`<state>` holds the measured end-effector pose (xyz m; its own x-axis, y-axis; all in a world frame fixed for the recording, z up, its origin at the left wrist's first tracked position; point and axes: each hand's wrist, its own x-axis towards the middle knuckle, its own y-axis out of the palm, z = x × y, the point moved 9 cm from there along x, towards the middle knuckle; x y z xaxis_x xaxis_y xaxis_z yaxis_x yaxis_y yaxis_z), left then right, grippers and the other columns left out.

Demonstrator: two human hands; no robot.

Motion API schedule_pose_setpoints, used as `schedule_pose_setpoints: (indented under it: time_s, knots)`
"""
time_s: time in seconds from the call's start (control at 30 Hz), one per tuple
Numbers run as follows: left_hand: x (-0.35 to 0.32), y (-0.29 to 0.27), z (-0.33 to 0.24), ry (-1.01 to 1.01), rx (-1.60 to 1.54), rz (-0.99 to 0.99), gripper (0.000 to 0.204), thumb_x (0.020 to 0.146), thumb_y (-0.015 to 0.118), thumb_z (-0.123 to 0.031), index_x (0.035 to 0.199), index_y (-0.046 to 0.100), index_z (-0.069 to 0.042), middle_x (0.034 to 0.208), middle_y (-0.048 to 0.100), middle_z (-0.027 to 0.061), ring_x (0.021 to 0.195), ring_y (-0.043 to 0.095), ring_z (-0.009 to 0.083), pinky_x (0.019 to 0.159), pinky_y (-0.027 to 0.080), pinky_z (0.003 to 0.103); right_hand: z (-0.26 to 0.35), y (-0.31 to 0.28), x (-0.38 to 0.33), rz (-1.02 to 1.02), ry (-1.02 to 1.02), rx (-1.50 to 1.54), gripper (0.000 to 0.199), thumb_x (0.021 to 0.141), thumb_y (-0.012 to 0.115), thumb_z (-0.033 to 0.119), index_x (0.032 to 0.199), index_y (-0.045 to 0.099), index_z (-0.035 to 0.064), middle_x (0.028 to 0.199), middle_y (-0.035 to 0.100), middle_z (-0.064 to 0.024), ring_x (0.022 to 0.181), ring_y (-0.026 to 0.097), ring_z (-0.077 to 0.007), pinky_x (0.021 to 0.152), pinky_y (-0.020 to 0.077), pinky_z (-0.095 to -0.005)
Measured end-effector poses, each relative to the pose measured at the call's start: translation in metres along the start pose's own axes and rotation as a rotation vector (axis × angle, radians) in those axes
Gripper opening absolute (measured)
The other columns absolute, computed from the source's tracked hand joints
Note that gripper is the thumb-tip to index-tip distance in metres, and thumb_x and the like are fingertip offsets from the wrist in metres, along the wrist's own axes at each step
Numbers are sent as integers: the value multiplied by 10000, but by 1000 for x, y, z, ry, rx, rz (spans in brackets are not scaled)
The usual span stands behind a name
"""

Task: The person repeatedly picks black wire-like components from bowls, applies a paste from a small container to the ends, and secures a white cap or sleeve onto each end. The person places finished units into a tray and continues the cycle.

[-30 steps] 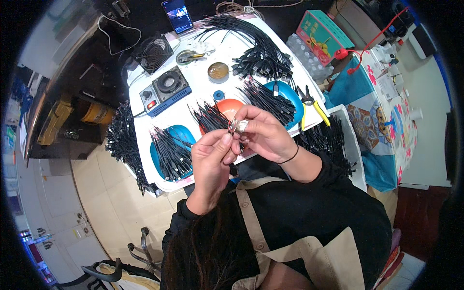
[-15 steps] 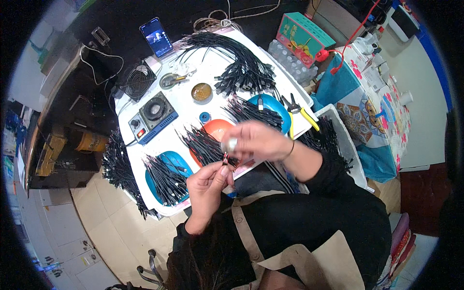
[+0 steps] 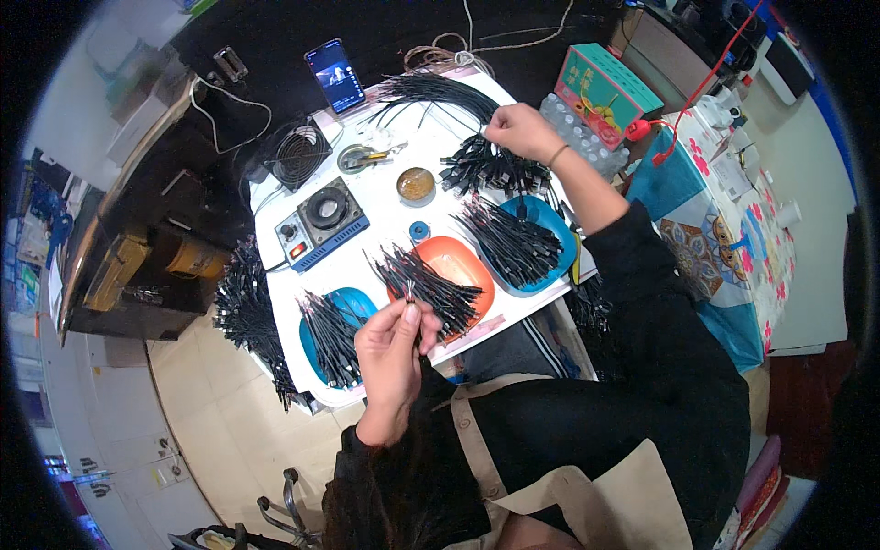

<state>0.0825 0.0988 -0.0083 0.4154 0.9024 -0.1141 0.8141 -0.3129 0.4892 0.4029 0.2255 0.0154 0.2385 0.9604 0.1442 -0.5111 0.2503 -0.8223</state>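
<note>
White worktop (image 3: 385,240) crowded with black cables in an orange tray (image 3: 463,266) and blue trays (image 3: 550,225). Left hand (image 3: 390,344), near the orange tray, pinches one short cable (image 3: 412,298) in a narrow grip. Right hand (image 3: 521,131) reaches far across, fingers closed on the cable pile (image 3: 490,165).

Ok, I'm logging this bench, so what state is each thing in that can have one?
left hand: pinching a short black cable over the table edge
right hand: reaching into the far pile of black cables
orange oval tray: holds cables
blue oval tray: holds cables
smartphone: screen lit
small round tin: open
</note>
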Motion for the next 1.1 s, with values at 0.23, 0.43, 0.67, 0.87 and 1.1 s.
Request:
schedule_pose_setpoints:
  time_s: [0.23,0.43,0.67,0.87,1.1]
  knots:
    - [34,32,-16,-81,-201,66,224,988,456,-87,1090,530,97,1206,561,239,1096,601,333,882,559,381,103,-27,-105,109,-193,812,121,870,594,126,817,582,18,726,550,32,666,481,-22,561,403,-216]
    - [53,32,-61,101,-286,85,177,981,478,-110,1031,555,41,1170,597,228,1015,638,354,814,582,381,170,19,-237,200,-421,365,115,802,600,139,800,529,48,708,555,-123,653,587,-313,575,461,-394]
    - [0,2,-90,278,-125,46,161,981,474,-90,946,581,26,1042,645,196,545,437,96,486,348,190,181,110,-292,510,-584,260,192,835,618,221,858,564,38,822,594,-134,776,601,-328,692,489,-417]
    - [-48,4,-68,206,-138,117,153,962,527,-104,940,583,36,1002,640,209,550,444,97,506,369,177,159,55,-219,385,-129,1162,204,918,603,129,1072,607,-5,932,644,-31,824,599,-85,743,501,-240]
    - [-53,14,-53,172,-90,167,159,957,535,-102,969,600,42,973,661,200,565,493,105,506,376,183,188,24,-196,305,-218,1316,188,905,620,84,1046,604,-40,894,660,-60,800,618,-80,722,507,-221]
